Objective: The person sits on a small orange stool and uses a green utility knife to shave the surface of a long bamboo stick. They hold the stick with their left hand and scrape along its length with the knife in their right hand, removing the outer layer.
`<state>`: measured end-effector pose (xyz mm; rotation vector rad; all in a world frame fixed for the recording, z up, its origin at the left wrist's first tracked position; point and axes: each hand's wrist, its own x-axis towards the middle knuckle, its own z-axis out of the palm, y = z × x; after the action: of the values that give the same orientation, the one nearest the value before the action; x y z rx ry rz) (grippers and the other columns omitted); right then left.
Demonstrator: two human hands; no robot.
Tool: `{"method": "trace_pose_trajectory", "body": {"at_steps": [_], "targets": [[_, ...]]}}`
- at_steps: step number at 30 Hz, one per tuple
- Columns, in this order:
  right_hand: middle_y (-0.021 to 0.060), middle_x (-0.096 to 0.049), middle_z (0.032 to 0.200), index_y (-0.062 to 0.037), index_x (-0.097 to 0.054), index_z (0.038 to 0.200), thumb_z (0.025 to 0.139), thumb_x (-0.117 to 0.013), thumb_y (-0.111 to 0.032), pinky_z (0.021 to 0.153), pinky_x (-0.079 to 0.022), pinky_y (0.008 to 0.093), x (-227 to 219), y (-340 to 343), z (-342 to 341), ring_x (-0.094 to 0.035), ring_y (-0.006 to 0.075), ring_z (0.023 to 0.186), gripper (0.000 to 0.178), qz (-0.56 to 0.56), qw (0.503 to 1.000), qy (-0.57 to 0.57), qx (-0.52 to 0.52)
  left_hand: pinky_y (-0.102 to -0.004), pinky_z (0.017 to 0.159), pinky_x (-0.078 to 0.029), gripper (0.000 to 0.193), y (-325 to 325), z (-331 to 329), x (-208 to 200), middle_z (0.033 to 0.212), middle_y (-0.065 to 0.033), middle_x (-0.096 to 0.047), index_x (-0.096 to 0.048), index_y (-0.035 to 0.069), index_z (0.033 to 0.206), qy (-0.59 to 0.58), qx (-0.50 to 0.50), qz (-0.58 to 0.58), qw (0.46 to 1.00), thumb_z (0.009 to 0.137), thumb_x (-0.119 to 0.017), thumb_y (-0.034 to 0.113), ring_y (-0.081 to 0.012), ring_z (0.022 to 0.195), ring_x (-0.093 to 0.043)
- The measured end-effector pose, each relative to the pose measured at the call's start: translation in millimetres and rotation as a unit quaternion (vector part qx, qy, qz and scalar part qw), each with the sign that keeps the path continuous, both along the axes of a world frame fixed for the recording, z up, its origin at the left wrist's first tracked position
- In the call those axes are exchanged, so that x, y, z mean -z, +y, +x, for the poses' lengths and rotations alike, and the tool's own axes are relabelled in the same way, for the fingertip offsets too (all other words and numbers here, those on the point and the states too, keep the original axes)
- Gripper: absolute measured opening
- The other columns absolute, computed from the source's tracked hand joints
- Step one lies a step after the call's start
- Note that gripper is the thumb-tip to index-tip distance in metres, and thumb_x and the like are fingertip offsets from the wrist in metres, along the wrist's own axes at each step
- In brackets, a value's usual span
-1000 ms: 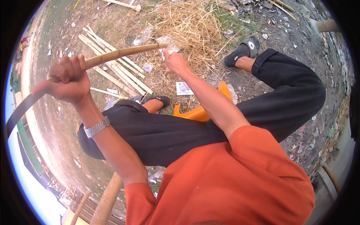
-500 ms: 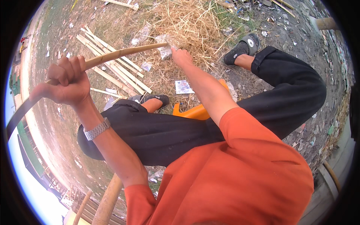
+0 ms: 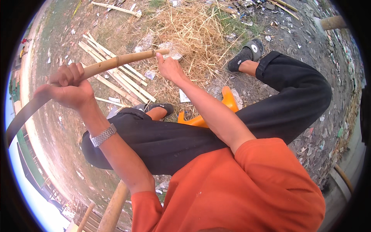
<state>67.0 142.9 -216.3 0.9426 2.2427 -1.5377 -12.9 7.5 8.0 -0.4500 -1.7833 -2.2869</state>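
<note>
A long bamboo strip (image 3: 123, 58) slants from the left rim to a blunt end above the straw. My left hand (image 3: 71, 87) is closed around it, with a metal-banded watch on that wrist. Beyond my left hand, the strip turns dark and blurred towards the rim. My right hand (image 3: 170, 69) is at the strip's far end, its fingers curled and one digit up against the underside, near a dark mark across the bamboo. Whether those curled fingers hold anything is hidden.
Several split bamboo strips (image 3: 119, 79) lie on the ground at left. Dry straw (image 3: 193, 33) is heaped ahead. An orange plastic piece (image 3: 197, 120) sits between my legs. A thick bamboo pole (image 3: 114, 208) stands at lower left. Litter covers the dirt at right.
My right hand has moved left and slightly down, and its forearm is lower. The strip has rolled or shifted, showing a broader face. My left hand keeps its grip, slightly lower.
</note>
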Motion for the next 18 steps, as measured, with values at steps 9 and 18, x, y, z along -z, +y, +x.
{"method": "trace_pose_trajectory", "body": {"at_steps": [9, 18], "targets": [[0.0261, -0.065, 0.095, 0.0055, -0.067, 0.096, 0.097, -0.025, -0.052, 0.083, -0.049, 0.0479, 32, 15, 12, -0.063, 0.0377, 0.096, 0.072, 0.054, 0.997, -0.063, -0.004, -0.0262, 0.047, -0.014, 0.07, -3, 2, 4, 0.049, 0.0054, -0.013, -0.019, 0.017, 0.052, 0.005, 0.097, 0.01, 0.995, 0.079, -0.036, 0.079, -0.0096, 0.044, -0.011], [0.0252, -0.061, 0.112, 0.0029, -0.064, 0.108, 0.096, -0.026, -0.054, 0.089, -0.047, 0.0476, 59, 26, 7, -0.059, 0.0373, 0.106, 0.069, 0.016, 0.994, -0.108, -0.021, -0.0256, 0.046, -0.014, 0.07, 0, 2, 3, 0.049, 0.0059, -0.014, -0.022, 0.017, 0.052, 0.011, 0.122, -0.015, 0.992, 0.078, -0.028, 0.081, -0.0086, 0.045, -0.01]]}}
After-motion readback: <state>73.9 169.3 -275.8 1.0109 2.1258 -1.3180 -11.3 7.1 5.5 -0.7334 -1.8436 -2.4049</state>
